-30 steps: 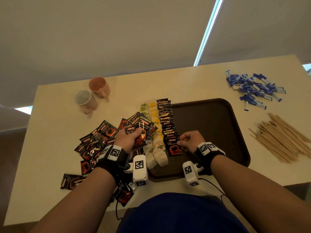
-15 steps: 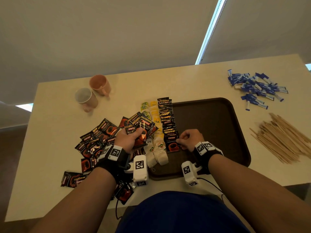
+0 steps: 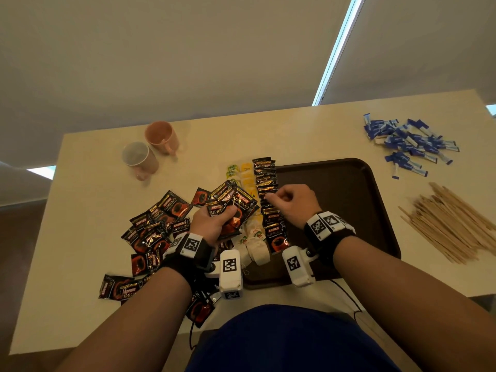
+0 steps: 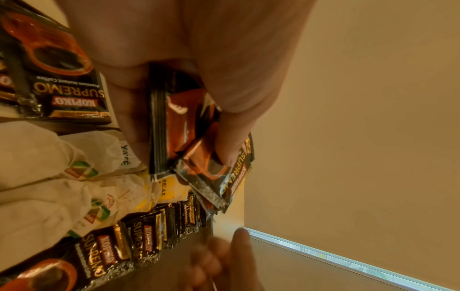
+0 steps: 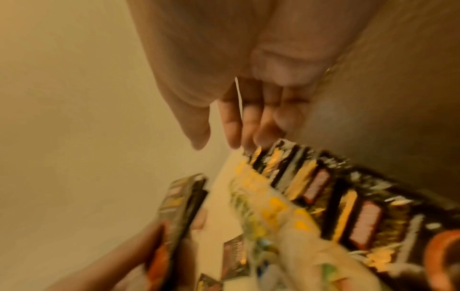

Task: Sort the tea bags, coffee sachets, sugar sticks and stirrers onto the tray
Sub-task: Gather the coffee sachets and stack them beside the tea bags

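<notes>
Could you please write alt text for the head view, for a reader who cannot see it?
A person's left hand grips a bunch of coffee sachets while the right hand reaches to a sachet row on a brown tray. Sugar sticks, stirrers and two mugs lie on the table.

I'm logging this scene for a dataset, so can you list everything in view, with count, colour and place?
Tray: one, dark brown, table centre.
Coffee sachet row: count unclear, black and gold, overlapping along the tray's left edge.
Tea bags: several, white and yellow, left of that row.
Loose coffee sachets: many, black and orange, on the table left of the tray.
Sugar sticks: a pile, blue and white, far right of the table.
Stirrers: a pile, pale wood, right of the tray.
Mugs: two, pink, far left.
Table: one, cream.
Left hand: grips a bunch of coffee sachets.
Right hand: fingers curled, at the sachet row.
</notes>
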{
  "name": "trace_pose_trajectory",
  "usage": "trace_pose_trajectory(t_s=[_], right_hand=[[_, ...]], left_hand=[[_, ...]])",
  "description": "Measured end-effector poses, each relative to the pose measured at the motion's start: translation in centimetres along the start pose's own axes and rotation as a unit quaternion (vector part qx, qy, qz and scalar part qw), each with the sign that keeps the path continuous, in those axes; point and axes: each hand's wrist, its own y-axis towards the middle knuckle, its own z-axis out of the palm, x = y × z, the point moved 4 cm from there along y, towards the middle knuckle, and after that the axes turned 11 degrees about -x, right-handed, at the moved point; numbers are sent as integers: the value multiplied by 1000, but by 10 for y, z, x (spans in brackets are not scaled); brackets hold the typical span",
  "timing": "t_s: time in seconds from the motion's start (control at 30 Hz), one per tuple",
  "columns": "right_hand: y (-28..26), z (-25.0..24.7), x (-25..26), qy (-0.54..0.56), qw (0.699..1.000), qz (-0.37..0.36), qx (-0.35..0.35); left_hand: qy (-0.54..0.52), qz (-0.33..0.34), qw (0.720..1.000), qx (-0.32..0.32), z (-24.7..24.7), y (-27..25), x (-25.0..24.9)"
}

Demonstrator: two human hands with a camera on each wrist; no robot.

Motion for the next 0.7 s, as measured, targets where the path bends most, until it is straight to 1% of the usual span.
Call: trace_pose_trajectory(t_s=[0.07,0.1,0.13,0.2,0.27,0.37,0.47,0.53,0.6,0.7], right_hand=[[-3,13,15,42,997,13,68],[-5,19,19,64,994,23,87],[-6,24,21,85,991,34,92],[-7,28,21,122,987,63,82],[-8,29,20,148,982,84,83],[-13,25,22,157,980,85,87],[-15,20,21,178,977,92,79],[-15,19,23,179,976,83,95],[-15,17,28,156,980,47,113],[-15,13,38,118,986,-9,118]], left_hand=[[-3,8,1000,10,3,-3,-1],[-5,12,1000,16,4,-4,-1],[-6,16,1000,21,5,-5,-2],[-13,16,999,26,6,-7,-2],[-31,0,999,32,5,-8,-2],[-45,-23,999,19,0,-8,-2],[-26,-16,1000,3,-6,-6,-3],[-13,-3,1000,2,-9,-6,-4],[0,16,1000,0,-10,-7,-7],[-7,30,1000,-2,-12,-9,-12]])
